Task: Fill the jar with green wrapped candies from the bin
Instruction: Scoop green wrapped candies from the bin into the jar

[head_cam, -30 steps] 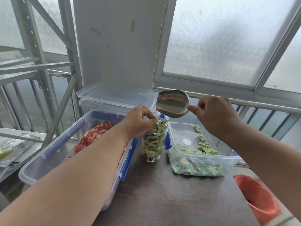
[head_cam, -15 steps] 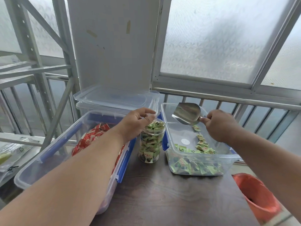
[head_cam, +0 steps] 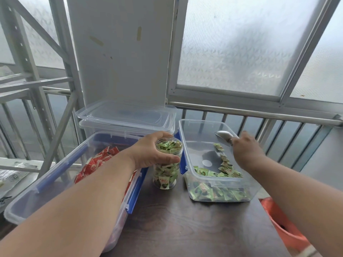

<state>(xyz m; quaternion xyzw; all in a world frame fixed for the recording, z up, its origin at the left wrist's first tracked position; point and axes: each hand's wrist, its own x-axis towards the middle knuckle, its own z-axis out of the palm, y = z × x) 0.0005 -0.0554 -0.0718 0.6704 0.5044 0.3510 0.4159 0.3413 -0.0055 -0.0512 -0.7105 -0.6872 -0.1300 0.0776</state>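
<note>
Now the left hand (head_cam: 154, 151) wraps around the upper part of the jar (head_cam: 167, 165), fingers curled round its far side and thumb pressed across the front just below the rim. The jar stands upright on the dark table (head_cam: 185, 219), between two clear bins, and is packed with green candies (head_cam: 219, 193) up to its open mouth. The right hand (head_cam: 245, 151) is closed round the handle of a metal scoop (head_cam: 225, 136), which hangs over the far end of the right-hand bin (head_cam: 187, 145); the hand is blurred, so how tightly the fingers grip is hard to make out. More green candies lie heaped at the near end of that bin, with a thin trail running toward the scoop. The left-hand bin (head_cam: 55, 175) holds red candies (head_cam: 96, 162). Behind it sits a lidded box (head_cam: 126, 117), and an orange bucket (head_cam: 284, 223) stands at the lower right, beside the table.
</note>
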